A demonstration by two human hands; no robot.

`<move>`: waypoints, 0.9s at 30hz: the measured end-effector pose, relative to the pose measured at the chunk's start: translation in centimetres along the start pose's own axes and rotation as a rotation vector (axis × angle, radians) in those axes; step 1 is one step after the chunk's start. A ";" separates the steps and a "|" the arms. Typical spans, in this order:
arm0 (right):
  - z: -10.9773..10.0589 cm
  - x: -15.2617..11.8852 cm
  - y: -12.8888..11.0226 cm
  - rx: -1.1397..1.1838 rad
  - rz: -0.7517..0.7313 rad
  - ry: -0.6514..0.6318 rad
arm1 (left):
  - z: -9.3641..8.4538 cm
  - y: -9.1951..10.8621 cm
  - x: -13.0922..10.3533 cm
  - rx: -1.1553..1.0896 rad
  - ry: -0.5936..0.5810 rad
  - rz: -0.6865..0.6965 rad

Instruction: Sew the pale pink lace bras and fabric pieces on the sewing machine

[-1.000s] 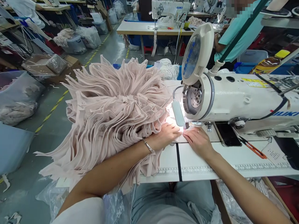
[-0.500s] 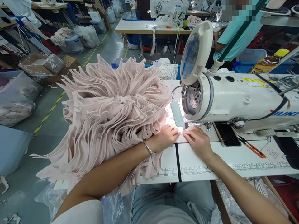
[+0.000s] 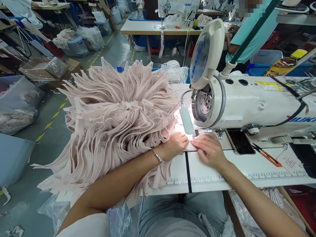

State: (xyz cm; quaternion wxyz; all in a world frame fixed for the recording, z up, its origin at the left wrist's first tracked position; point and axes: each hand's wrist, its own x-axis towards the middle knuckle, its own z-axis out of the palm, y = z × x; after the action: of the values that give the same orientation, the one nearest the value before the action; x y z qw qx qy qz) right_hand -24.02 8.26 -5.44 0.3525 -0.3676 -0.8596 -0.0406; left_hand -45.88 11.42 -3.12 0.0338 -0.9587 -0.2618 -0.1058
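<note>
A large heap of pale pink fabric pieces (image 3: 118, 125) covers the left part of the sewing table and hangs over its front edge. At the lit needle area of the white sewing machine (image 3: 251, 102), my left hand (image 3: 175, 144) pinches light fabric, its fingers closed. Close beside it on the right, my right hand (image 3: 209, 149) has its fingertips drawn together on the same fabric, just in front of the presser foot. The small lamp (image 3: 187, 120) partly hides the needle and the stitching spot. Bright glare washes out the fabric between my fingers.
A phone (image 3: 240, 141), orange-handled snips (image 3: 269, 156) and a paper note (image 3: 291, 159) lie right of my hands. A ruler strip (image 3: 219, 180) runs along the table's front edge. A drink bottle (image 3: 285, 64) stands behind the machine. Another person in a teal shirt (image 3: 254, 36) sits beyond.
My right hand has shifted slightly left and its fingers have drawn closer together. My left hand stays almost in place on the fabric.
</note>
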 end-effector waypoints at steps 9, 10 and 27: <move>0.2 0.8 -0.4 -0.058 0.063 -0.004 | -0.1 -0.4 -0.5 -0.093 0.086 -0.081; 0.2 0.8 -0.4 -0.072 0.070 0.011 | -0.1 -0.5 -0.7 -0.116 0.098 -0.098; 0.4 0.1 0.0 -0.115 0.034 0.009 | -0.4 -0.4 -1.4 0.002 0.034 -0.025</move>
State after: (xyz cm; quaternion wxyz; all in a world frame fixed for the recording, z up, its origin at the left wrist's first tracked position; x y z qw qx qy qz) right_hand -24.35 8.45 -5.69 0.3353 -0.4015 -0.8480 -0.0854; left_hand -47.31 11.08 -3.06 0.0378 -0.9535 -0.2730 -0.1220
